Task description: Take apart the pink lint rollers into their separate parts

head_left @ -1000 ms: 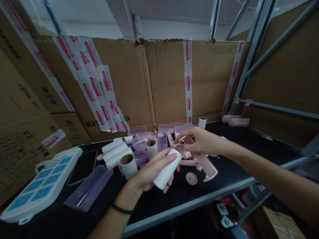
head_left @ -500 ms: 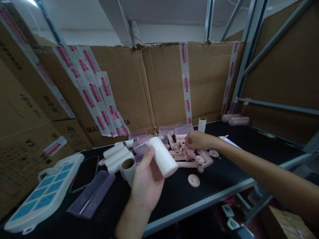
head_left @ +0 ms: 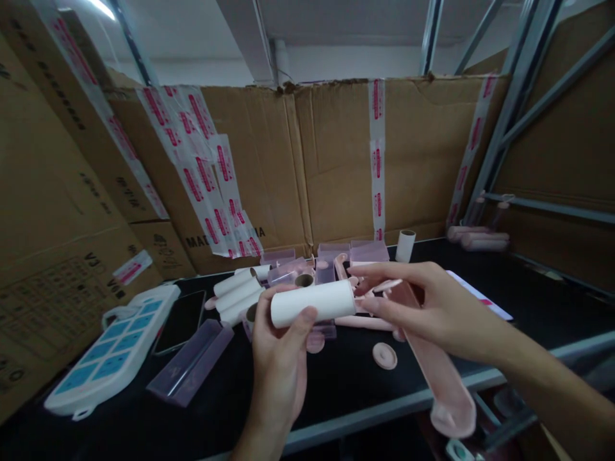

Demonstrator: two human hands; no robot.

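Note:
My left hand [head_left: 283,346] is wrapped around a white cardboard tube [head_left: 312,303], which lies almost level. At the tube's right end, my right hand [head_left: 427,310] pinches a pink plastic part with a long flat arm [head_left: 439,378] that hangs toward the table's front edge. A thin pink disc [head_left: 387,285] shows between the thumb and fingers; whether it is joined to the arm is hidden. The part's tip touches or nearly touches the tube's end. Below lies a round pink cap [head_left: 385,356]. Behind the hands are more pink parts [head_left: 341,264], mostly covered.
Several white tubes [head_left: 237,293] lie at left of centre, and one tube [head_left: 405,246] stands upright at the back. A purple clear tray [head_left: 189,365], a phone [head_left: 180,321] and a power strip [head_left: 115,346] are at left. Cardboard [head_left: 336,160] walls the back.
My right hand has come from the pink pile to the tube, bringing the long pink part. My left hand has turned the tube from slanting to nearly level. The view has shifted slightly.

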